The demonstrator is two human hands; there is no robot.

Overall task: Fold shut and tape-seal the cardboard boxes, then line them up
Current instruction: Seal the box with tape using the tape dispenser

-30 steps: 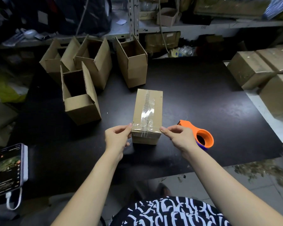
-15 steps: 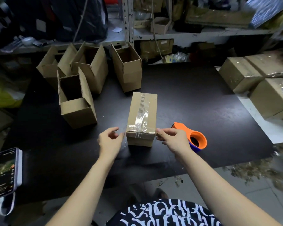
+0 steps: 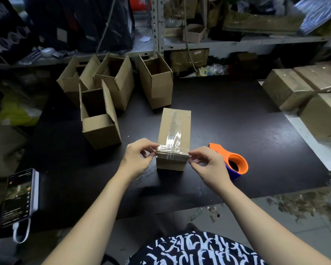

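A closed cardboard box [image 3: 182, 124] lies on the black table [image 3: 237, 131], with clear tape running along its top and over the near edge. My left hand [image 3: 137, 157] pinches the tape at the box's near left corner. My right hand [image 3: 208, 167] pinches the tape end at the near right corner. An orange and blue tape dispenser [image 3: 235, 163] sits on the table just right of my right hand. Several open cardboard boxes [image 3: 99, 119] stand at the back left, flaps up.
Taped boxes [image 3: 304, 92] are stacked on a white surface at the right. A phone on a power bank [image 3: 19, 196] lies at the table's near left corner. Cluttered metal shelves [image 3: 199, 41] run behind the table. Tape scraps litter the floor at the right.
My left hand let go of the box corner half a second ago and now pinches the tape there again. My right hand stays at the right corner. The view has shifted slightly.
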